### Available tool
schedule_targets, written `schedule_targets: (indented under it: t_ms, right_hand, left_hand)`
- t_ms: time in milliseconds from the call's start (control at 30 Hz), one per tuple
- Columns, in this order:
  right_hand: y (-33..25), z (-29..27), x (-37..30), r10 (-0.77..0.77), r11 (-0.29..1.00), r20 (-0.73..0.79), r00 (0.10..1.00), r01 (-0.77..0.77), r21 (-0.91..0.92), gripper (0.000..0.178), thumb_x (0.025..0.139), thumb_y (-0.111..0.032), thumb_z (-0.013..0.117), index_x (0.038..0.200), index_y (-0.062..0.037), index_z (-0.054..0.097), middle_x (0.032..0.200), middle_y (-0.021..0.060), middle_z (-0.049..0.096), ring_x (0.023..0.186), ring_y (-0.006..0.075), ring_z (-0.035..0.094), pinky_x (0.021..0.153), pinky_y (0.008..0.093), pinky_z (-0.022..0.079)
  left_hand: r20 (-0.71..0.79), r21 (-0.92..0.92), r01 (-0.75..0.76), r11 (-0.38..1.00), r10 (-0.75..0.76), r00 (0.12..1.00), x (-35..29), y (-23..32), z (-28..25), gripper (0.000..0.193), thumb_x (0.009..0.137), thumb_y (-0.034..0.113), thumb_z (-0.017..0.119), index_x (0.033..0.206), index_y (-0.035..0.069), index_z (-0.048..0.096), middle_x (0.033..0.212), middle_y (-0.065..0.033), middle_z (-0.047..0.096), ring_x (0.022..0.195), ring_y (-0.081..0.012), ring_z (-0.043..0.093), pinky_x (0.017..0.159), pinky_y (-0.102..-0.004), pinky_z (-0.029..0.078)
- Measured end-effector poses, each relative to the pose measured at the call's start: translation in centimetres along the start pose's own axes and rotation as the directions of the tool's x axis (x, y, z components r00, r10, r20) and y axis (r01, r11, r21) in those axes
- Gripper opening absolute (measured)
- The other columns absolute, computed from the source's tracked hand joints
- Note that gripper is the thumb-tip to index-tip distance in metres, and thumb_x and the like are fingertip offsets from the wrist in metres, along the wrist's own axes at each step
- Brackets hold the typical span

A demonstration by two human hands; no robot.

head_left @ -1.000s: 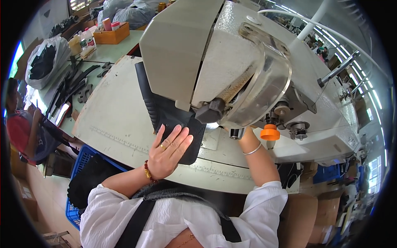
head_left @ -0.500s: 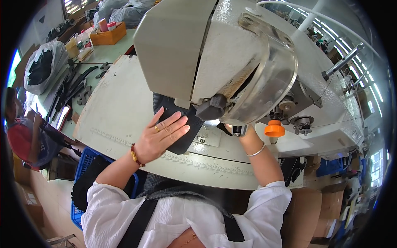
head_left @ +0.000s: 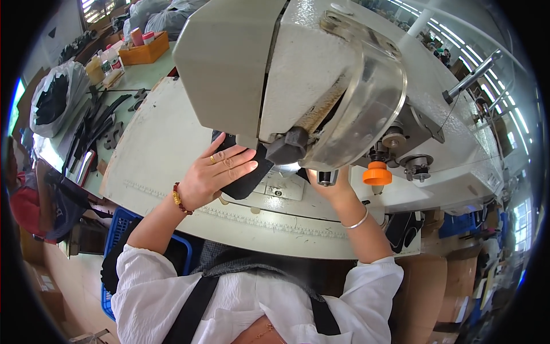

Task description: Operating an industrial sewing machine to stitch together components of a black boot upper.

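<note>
Left hand [head_left: 207,176] on part-hidden black piece [head_left: 245,184], right hand [head_left: 337,188] partly behind sewing machine [head_left: 312,66]

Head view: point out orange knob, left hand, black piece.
Orange knob [head_left: 377,174]: head view, middle of its side.
Left hand [head_left: 209,175]: head view, its back.
Black piece [head_left: 247,183]: head view, uncovered near end.
</note>
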State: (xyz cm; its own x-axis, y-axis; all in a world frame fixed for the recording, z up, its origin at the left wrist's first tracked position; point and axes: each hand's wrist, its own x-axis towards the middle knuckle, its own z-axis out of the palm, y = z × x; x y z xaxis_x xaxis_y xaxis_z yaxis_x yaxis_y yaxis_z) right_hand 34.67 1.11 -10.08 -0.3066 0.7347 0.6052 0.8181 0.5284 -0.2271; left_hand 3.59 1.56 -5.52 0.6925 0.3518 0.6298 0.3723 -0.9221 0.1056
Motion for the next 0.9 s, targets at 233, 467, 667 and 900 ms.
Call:
schedule_targets:
  t_ms: [233,467,667,900]
  right_hand:
    - [-7.1,-1.6,-0.3,-0.140,0.981,-0.288,0.947,0.094,-0.169,0.013,0.062,-0.006,0.066,0.066,-0.0088,0.054,0.066,0.0082,0.052,0.062,0.0291,0.052,0.059,0.0397,0.040]
    - [-11.1,0.7,-1.3,-0.149,0.979,-0.290,0.945,0.182,0.089,0.041,0.057,0.004,0.064,0.095,-0.0081,0.061,0.096,0.0096,0.057,0.095,0.0302,0.057,0.080,0.0416,0.044]
    - [-9.2,2.1,-1.2,-0.256,0.941,-0.428,0.867,0.324,0.094,0.040,0.051,0.003,0.064,0.090,-0.0085,0.062,0.096,0.0094,0.055,0.096,0.0297,0.058,0.072,0.0410,0.049]
    - [-8.8,2.3,-1.6,-0.322,0.927,-0.444,0.836,0.374,0.033,0.040,0.054,-0.001,0.070,0.093,-0.0079,0.063,0.098,0.0087,0.057,0.094,0.0280,0.060,0.069,0.0383,0.050]
  left_hand:
    - [-0.023,0.171,0.085,0.982,-0.082,0.996,-0.3,3.0,0.9,0.044,0.077,-0.001,0.051,0.120,0.007,0.060,0.125,-0.0095,0.058,0.122,-0.0236,0.050,0.107,-0.0478,0.031]
    - [-0.138,0.296,0.235,0.926,-0.202,0.970,0.1,5.8,2.7,0.036,0.083,0.009,0.051,0.117,0.002,0.059,0.123,-0.0138,0.058,0.122,-0.0265,0.050,0.106,-0.0477,0.031]
    - [-0.201,0.177,0.133,0.975,-0.096,0.975,-0.5,4.8,3.3,0.019,0.080,0.007,0.055,0.100,0.006,0.058,0.121,-0.0157,0.059,0.119,-0.0287,0.052,0.104,-0.0469,0.034]
    - [-0.264,0.114,-0.234,0.965,0.257,0.930,-0.9,1.8,3.6,0.022,0.075,0.005,0.070,0.091,0.006,0.055,0.108,-0.0105,0.063,0.106,-0.0269,0.060,0.095,-0.0463,0.046]
